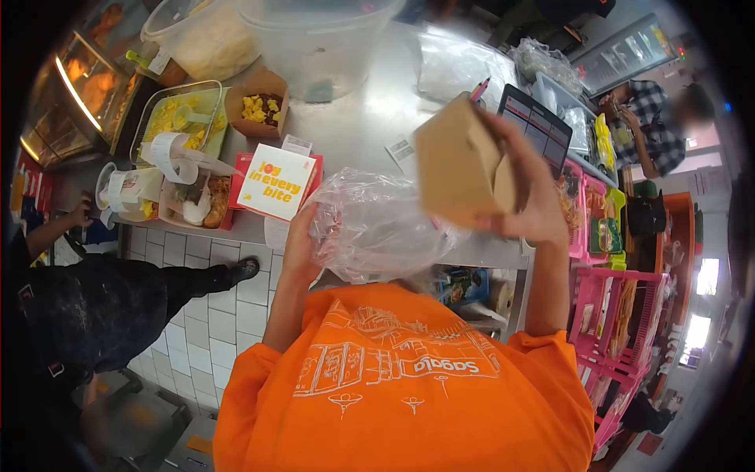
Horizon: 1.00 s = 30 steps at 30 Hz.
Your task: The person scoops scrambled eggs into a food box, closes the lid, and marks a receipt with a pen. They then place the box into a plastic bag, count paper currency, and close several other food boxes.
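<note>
My right hand [536,193] is closed around a brown cardboard food box [452,165], held tilted above the steel counter [346,130]. Thumb and fingers press against the box's sides, and its edges are slightly blurred. At the counter's front edge, my left hand [296,245] grips the rim of a clear plastic bag [377,224], which lies crumpled between both arms. Its fingertips are partly hidden by the plastic. Just beyond that hand sits a white and red box [277,181] with yellow and orange lettering. Farther back stands an open brown box [259,106] with yellow topping on dark food.
On the left are a tray of yellow food [177,118], an open food box [197,203] and large clear tubs [318,47]. A tablet [535,126] and pink baskets [617,315] stand right. A co-worker in dark clothes [102,315] is at left, another person [649,126] at right.
</note>
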### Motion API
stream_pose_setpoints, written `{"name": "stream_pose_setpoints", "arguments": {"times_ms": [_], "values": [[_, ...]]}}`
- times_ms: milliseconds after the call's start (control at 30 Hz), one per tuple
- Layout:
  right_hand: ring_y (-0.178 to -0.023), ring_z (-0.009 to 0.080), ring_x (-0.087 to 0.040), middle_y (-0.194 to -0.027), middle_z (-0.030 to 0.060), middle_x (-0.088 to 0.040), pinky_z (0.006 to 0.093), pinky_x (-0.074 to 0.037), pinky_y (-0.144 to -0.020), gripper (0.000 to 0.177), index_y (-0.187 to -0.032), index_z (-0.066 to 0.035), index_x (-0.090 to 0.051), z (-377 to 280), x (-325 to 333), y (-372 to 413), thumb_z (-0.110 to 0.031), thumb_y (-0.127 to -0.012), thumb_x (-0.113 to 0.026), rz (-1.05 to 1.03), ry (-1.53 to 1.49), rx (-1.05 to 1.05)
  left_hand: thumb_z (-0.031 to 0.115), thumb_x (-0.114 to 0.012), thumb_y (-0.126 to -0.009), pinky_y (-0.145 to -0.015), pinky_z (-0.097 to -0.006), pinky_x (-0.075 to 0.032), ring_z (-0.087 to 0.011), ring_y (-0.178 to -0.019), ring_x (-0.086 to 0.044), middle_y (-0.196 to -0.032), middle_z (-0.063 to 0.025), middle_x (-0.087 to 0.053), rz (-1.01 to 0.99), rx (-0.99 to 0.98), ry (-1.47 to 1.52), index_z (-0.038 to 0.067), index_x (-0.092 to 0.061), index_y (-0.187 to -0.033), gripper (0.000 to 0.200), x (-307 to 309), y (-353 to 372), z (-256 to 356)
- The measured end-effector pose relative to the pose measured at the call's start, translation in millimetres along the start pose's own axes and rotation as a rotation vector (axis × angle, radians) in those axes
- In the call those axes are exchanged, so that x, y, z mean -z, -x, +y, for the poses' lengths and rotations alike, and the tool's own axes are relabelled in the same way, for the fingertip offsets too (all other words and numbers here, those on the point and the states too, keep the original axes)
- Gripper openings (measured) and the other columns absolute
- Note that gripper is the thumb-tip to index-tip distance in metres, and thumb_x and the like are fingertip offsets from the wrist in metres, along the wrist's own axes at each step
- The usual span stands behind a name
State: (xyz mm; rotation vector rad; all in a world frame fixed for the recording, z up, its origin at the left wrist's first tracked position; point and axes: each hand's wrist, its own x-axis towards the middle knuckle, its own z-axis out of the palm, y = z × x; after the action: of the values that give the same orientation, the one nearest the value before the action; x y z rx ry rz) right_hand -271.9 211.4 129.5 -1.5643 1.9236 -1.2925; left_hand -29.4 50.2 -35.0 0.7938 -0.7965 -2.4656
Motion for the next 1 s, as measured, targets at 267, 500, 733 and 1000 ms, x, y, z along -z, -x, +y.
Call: {"name": "stream_pose_setpoints", "arguments": {"times_ms": [267, 500, 733, 1000], "values": [[-0.110, 0.0268, -0.054, -0.119, 0.0173, -0.054, 0.0363, -0.042, -0.095, 0.088, -0.131, -0.001, -0.046, 72.7, -96.0, 8.2, -0.029, -0.054, -0.077, -0.450, -0.122, -0.118, 0.032, -0.040, -0.099, -0.037, -0.0182, -0.033, -0.0067, -0.052, -0.050, -0.089, -0.0047, -0.061, 0.147, 0.039, -0.191, 0.003, -0.059, -0.114, 0.037, -5.7, -3.9, -5.7], [-0.116, 0.0350, -0.042, -0.126, 0.0163, -0.043, 0.0440, -0.039, -0.098, 0.098, -0.135, -0.006, -0.038, 93.2, -116.5, 20.8, -0.023, -0.048, -0.081, -0.503, 0.429, 0.070, 0.035, -0.042, -0.099, -0.037, -0.0172, -0.033, -0.0053, -0.060, -0.053, -0.085, -0.0054, -0.062, 0.132, -0.051, -0.420, 0.001, -0.063, -0.107, 0.041, 6.8, -15.2, -23.2], [-0.118, 0.0346, -0.042, -0.131, 0.0136, -0.040, 0.0471, -0.037, -0.099, 0.098, -0.138, -0.011, -0.035, 103.4, -131.1, 34.7, -0.021, -0.052, -0.083, -0.452, 0.509, 0.028, 0.030, -0.047, -0.098, -0.040, -0.0208, -0.032, -0.0041, -0.046, -0.044, -0.070, 0.0011, -0.053, 0.162, -0.014, -0.578, 0.001, -0.062, -0.108, 0.034, 3.0, -4.4, -4.7], [-0.108, 0.0296, -0.051, -0.120, 0.0178, -0.054, 0.0395, -0.043, -0.090, 0.065, -0.125, -0.001, -0.051, 95.0, -95.2, 84.0, -0.024, -0.071, -0.077, 0.367, 0.435, -0.301, 0.029, -0.055, -0.094, -0.066, -0.0246, -0.052, -0.0119, -0.076, -0.062, -0.092, -0.0059, -0.065, 0.162, 0.116, -0.315, 0.002, -0.056, -0.116, 0.035, 5.8, 31.5, 2.6]]}}
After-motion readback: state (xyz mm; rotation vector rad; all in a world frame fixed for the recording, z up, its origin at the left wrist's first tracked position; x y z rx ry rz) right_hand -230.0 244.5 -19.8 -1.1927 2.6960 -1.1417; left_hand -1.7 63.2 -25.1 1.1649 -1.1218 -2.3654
